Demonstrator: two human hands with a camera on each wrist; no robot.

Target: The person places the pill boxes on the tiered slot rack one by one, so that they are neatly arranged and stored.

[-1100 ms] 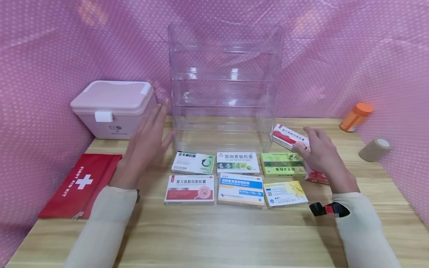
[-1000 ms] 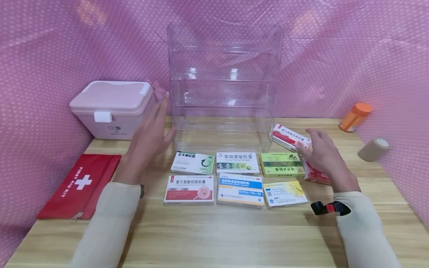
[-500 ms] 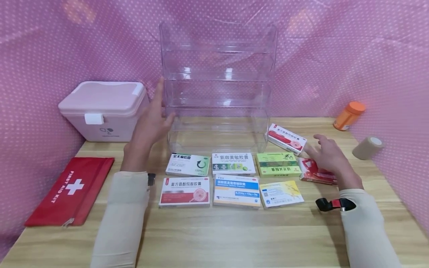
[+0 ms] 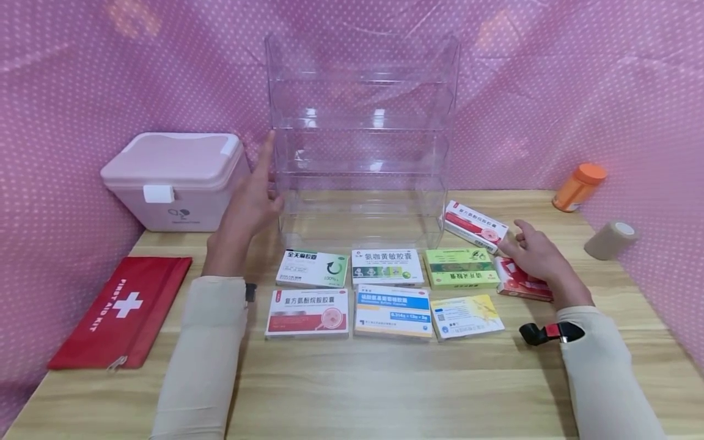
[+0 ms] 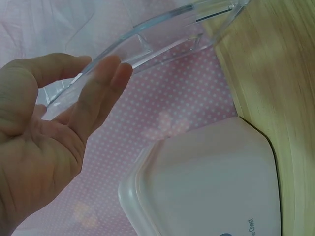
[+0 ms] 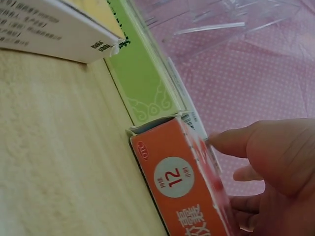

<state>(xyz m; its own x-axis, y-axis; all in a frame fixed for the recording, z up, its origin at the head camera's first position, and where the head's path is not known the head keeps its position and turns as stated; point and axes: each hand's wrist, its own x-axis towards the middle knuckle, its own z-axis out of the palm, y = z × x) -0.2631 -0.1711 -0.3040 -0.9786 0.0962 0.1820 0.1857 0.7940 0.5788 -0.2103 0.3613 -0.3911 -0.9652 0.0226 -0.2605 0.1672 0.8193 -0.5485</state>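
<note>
Nearest on the wooden tabletop (image 4: 385, 379) lie six flat cardboard medicine boxes (image 4: 385, 287) in two rows. Beside them, the right hand (image 4: 536, 253), fingers loosely extended and gripping nothing, rests on the orange-red medicine carton (image 4: 519, 286), just behind the white-and-red medicine box (image 4: 474, 225). The red first-aid pouch (image 4: 121, 308) lies at far left. Further back, the left hand (image 4: 250, 205), fingers straight, touches the left wall of the clear acrylic tiered shelf (image 4: 360, 131), flanked by the pink lidded storage box (image 4: 173, 180). Compared with a second ago, the left hand has risen along the shelf wall; the right hand has released the white-and-red box.
</note>
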